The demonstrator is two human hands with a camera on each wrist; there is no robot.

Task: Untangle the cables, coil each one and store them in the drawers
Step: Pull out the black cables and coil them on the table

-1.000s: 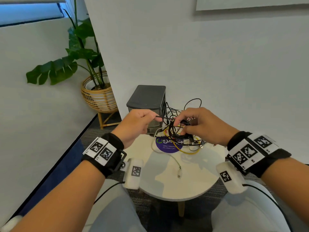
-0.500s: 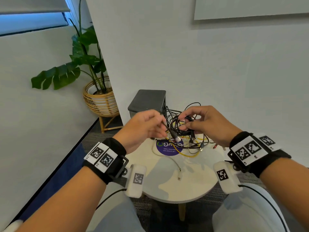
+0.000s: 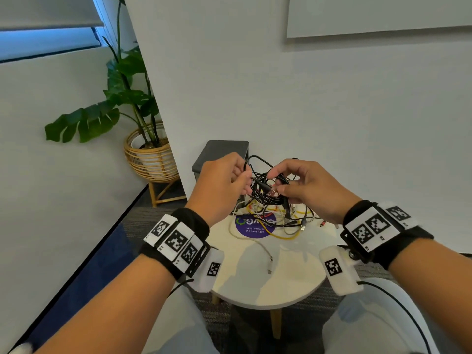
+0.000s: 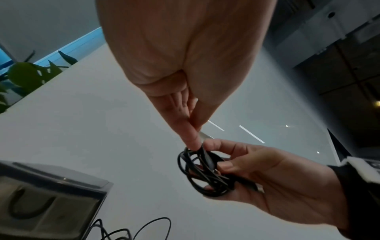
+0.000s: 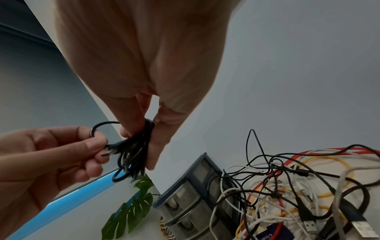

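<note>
While both hands hang above the far half of the tabletop (image 3: 255, 284), the right hand (image 3: 304, 190) has its thumb and fingers curled round a black coil (image 3: 265, 190) of cable, the bunched loops pinched between them. The left hand (image 3: 222, 185) meets it from the side, its grip closed on the cable's loose end (image 5: 111, 148), thumb pressed against forefinger right at the edge of the coil; a short loop of the same cable arches over the left fingers. In the left wrist view the left fingertips (image 4: 192, 142) touch the top of the coil, and the right hand cradles the loops from below.

Under the grip, and just beyond it, a tangle of cables (image 3: 281, 218) lies on the tabletop: black, white, yellow and red strands crossing each other, partly covering a round purple sticker (image 3: 251, 226). One white cable (image 3: 258, 247) trails out of the pile toward the person and ends in a plug on the bare surface.

Behind the left hand, at the back edge of the tabletop against the wall, stands the grey drawer unit (image 3: 224, 154), its drawers closed. Farther off to the left, on the floor, a leafy plant (image 3: 122, 98) sits in a wicker basket (image 3: 150, 159).
</note>
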